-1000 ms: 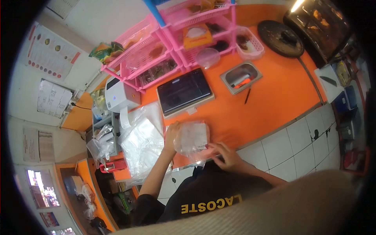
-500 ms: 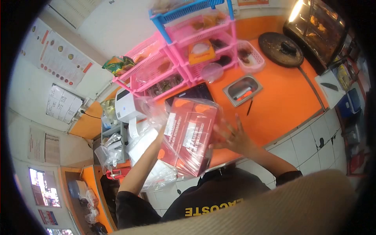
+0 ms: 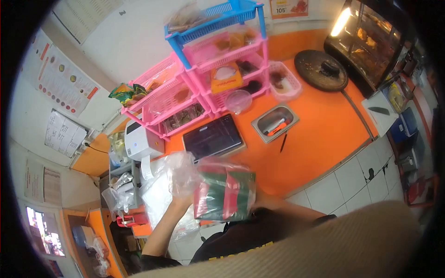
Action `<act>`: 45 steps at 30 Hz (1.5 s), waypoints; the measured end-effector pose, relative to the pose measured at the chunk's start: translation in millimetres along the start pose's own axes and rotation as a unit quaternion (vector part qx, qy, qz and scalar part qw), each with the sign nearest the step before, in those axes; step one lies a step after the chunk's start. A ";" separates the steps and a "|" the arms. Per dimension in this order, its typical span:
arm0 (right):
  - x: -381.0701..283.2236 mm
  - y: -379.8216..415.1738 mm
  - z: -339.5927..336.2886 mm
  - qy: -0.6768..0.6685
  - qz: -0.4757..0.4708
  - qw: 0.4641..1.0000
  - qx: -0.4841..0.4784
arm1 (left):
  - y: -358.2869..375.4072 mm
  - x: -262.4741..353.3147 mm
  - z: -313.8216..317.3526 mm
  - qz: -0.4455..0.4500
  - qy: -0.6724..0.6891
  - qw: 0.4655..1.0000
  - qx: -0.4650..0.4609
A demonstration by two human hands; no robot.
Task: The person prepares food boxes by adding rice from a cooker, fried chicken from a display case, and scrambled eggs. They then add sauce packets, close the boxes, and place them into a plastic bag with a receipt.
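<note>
A clear plastic bag (image 3: 182, 176) encloses a box (image 3: 209, 197) with green and red sides, held close to my body at the counter's front edge. My left hand (image 3: 182, 202) is closed on the bag at the box's left, where loose plastic bunches up. At the box's right side is my right hand (image 3: 261, 199), blurred, its fingers hidden behind the box. Just beyond the box, a black tablet (image 3: 213, 137) lies on the orange counter (image 3: 320, 134).
Pink racks (image 3: 204, 99) with a blue top tier (image 3: 218, 22) stand against the wall. A metal tray (image 3: 263, 135) holding markers and a dark pen (image 3: 283, 142) lie right of the tablet. A white label printer (image 3: 143, 141) stands left; a lit food cabinet (image 3: 366, 46) is far right.
The bagged box has turned, so its green and red side faces me instead of its printed red face. It has come lower and nearer my body. My right hand's spread fingers are now hidden.
</note>
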State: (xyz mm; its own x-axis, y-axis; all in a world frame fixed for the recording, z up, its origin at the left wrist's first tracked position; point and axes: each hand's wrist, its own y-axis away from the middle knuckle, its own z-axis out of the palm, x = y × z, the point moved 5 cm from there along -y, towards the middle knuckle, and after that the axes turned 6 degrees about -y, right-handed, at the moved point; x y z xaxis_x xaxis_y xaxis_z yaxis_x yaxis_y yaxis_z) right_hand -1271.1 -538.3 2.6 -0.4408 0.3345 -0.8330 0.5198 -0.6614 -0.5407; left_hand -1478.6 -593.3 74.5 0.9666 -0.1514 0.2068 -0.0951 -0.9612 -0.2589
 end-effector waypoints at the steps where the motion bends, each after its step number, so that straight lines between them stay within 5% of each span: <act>1: 6.0 9.2 3.4 -0.038 0.113 0.992 -0.044 | -9.4 12.0 -10.5 0.025 -0.086 0.996 -0.019; 3: 24.7 44.9 13.6 -0.262 0.373 0.887 -0.070 | -16.0 8.4 -0.8 -0.031 -0.130 0.982 -0.131; 5: 29.8 59.2 18.2 -0.533 0.474 0.698 0.062 | -1.9 -7.9 18.7 -0.034 -0.087 0.992 -0.087; 7: 28.8 60.5 -4.0 -0.514 0.508 0.691 -0.014 | 12.8 -12.6 39.6 -0.029 -0.060 0.993 -0.093; 9: 58.2 74.5 -55.3 -0.385 0.580 0.718 -0.023 | 19.6 -4.0 60.1 -0.015 -0.051 0.987 -0.149; 10: 68.9 56.5 -84.5 -0.203 0.529 0.823 -0.043 | 17.5 2.7 66.5 -0.027 -0.041 0.990 -0.131; 11: 77.5 39.7 -114.5 0.015 0.485 0.873 -0.052 | 16.0 14.3 75.1 -0.041 -0.030 0.992 -0.113; 12: 71.3 8.1 -139.4 0.132 0.429 0.894 0.004 | 17.8 22.6 83.1 -0.057 -0.019 0.994 -0.096; 13: 58.7 -29.1 -157.8 0.266 0.218 0.939 0.015 | 25.1 19.9 103.9 -0.066 -0.024 0.992 -0.101; 14: 60.6 -55.0 -174.9 0.392 0.115 0.913 0.022 | 25.5 20.8 102.9 -0.084 -0.013 0.992 -0.091; 19: 124.0 -112.3 -194.2 0.638 0.262 0.693 -0.209 | 31.0 22.7 102.1 -0.128 0.008 0.990 -0.055; 27: 127.6 -115.7 -188.3 0.675 0.206 0.664 -0.246 | 34.6 25.2 89.5 -0.146 0.078 0.986 -0.005; 31: 73.9 -129.6 -196.6 0.490 0.184 0.843 -0.122 | 38.2 27.5 79.8 -0.175 0.128 0.975 -0.050; 34: 8.6 -131.9 -166.9 0.296 0.228 0.928 0.013 | 38.1 32.5 66.1 -0.179 0.184 0.966 -0.018; 38: 3.7 -105.2 -139.9 0.295 0.211 0.931 0.034 | 57.1 23.4 79.2 -0.167 0.215 0.962 -0.001; 45: 50.2 -85.2 -199.9 0.380 0.221 0.885 0.153 | 52.4 26.3 70.0 -0.155 0.240 0.958 0.007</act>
State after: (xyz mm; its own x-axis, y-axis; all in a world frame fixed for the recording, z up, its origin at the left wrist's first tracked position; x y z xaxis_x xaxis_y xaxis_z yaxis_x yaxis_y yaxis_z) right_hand -1191.3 -331.0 -16.7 0.4365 0.2760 -0.8563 0.2440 -0.9524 -0.1826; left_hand -1441.5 -631.5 0.3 0.7261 0.0495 0.6858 0.1854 -0.9745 -0.1260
